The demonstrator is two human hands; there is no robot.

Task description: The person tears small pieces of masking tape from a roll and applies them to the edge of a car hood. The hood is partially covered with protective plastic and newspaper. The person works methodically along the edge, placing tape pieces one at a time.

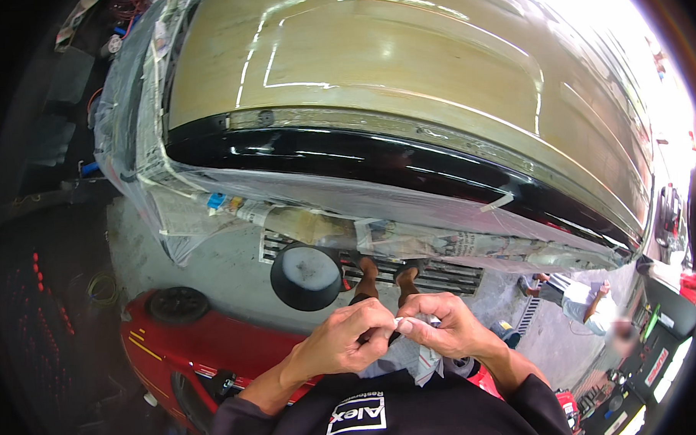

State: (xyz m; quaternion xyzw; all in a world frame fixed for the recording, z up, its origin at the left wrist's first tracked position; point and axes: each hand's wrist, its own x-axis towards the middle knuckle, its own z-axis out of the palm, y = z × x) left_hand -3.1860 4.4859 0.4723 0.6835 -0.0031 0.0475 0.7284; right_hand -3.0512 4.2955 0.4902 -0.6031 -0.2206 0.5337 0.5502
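Note:
In front of my chest both hands meet with their fingertips pinched together. My left hand (344, 336) is closed, its thumb and forefinger at a tiny white bit (398, 321) too small to name. My right hand (448, 329) pinches at the same spot. A crumpled grey-white sheet (422, 358) with thin reddish lines hangs under the right hand; whether it is cloth or paper I cannot tell. Beyond my hands stands a van-like vehicle with a dull tan roof (388, 55) and a glossy black edge (323, 149).
Plastic film (130, 110) and newspaper (433, 237) mask the vehicle's side. A black bucket (308, 295) with cloudy liquid stands by my feet, near a floor grate (457, 277). A red car (245, 332) is close on the left. Another person (585, 301) is at the right, near a dark bench (659, 352).

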